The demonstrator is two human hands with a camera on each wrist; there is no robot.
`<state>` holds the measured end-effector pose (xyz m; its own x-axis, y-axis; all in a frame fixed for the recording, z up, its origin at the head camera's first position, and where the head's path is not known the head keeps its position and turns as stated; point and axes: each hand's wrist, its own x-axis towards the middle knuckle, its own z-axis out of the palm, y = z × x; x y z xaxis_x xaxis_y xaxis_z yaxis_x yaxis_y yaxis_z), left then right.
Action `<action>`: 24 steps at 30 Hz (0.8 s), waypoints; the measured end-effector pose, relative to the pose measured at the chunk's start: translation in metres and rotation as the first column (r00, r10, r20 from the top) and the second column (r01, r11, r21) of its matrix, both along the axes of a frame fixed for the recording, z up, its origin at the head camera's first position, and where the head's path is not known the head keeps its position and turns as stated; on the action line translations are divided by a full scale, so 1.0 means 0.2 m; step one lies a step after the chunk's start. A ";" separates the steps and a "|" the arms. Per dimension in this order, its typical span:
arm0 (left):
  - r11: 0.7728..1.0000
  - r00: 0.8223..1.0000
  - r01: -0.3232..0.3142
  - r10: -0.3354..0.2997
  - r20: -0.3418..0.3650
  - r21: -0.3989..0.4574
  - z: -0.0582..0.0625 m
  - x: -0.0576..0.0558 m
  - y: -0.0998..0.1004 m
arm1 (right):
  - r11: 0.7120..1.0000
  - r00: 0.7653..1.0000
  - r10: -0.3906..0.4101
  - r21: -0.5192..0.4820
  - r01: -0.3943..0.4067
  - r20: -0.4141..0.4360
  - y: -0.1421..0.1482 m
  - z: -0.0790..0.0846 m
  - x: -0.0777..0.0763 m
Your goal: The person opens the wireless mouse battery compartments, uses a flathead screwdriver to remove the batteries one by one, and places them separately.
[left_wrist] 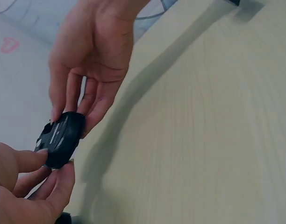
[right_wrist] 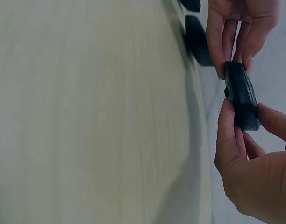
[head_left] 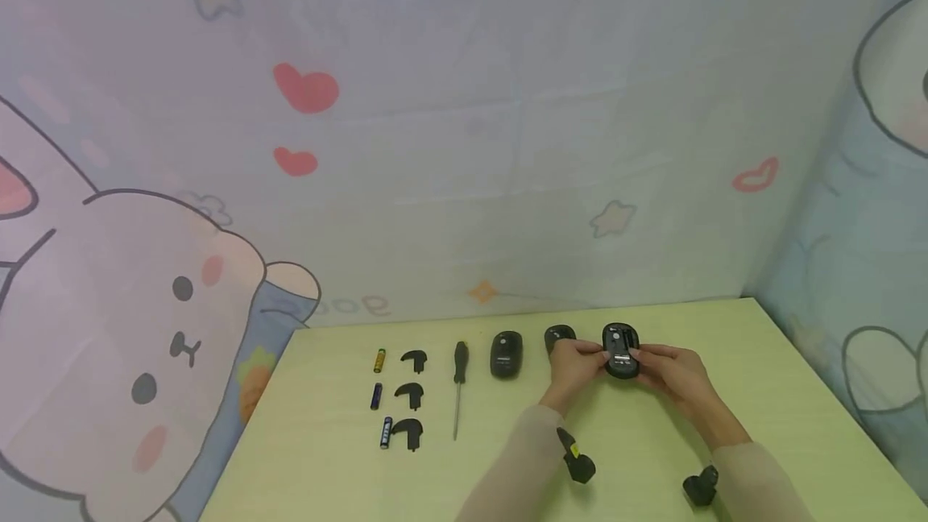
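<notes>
Both hands hold a black computer mouse (head_left: 621,350) above the table, its underside with a pale label facing up. A dark recess shows at its upper right. My left hand (head_left: 576,367) pinches its left edge between thumb and fingers. On the opposite edge, my right hand (head_left: 676,377) grips it, thumb on the underside. In the left wrist view the mouse (left_wrist: 63,140) is tilted between the two hands. Edge-on, the mouse (right_wrist: 242,95) appears in the right wrist view. Partly hidden behind my left hand lies a second mouse (head_left: 558,335).
A third mouse (head_left: 506,354) lies left of the hands, beside a screwdriver (head_left: 460,365). Further left are three curved black pieces (head_left: 409,391) in a column, next to three batteries, including a yellow battery (head_left: 380,360). A patterned cloth (head_left: 464,143) hangs behind the table (head_left: 326,474).
</notes>
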<state>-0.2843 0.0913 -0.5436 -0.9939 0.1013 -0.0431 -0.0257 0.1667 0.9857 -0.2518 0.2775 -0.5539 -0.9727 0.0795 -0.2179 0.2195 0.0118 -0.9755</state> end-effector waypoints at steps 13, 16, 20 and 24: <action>0.985 0.990 -0.136 0.132 -0.042 -0.105 -0.06 -0.08 0.14 | 0.996 0.995 -0.077 -0.038 0.079 0.063 0.05 -0.03 -0.11; 0.985 0.990 -0.144 0.142 -0.025 -0.099 -0.06 -0.09 0.14 | 0.994 0.993 -0.096 -0.039 0.099 0.069 0.05 -0.03 -0.12; 0.985 0.989 -0.150 0.149 -0.010 -0.087 -0.07 -0.10 0.16 | 0.993 0.992 -0.110 -0.024 0.112 0.061 0.04 -0.03 -0.13; 0.984 0.989 -0.145 0.145 -0.009 -0.106 -0.07 -0.10 0.17 | 0.990 0.989 -0.140 0.040 0.138 0.047 0.03 -0.05 -0.14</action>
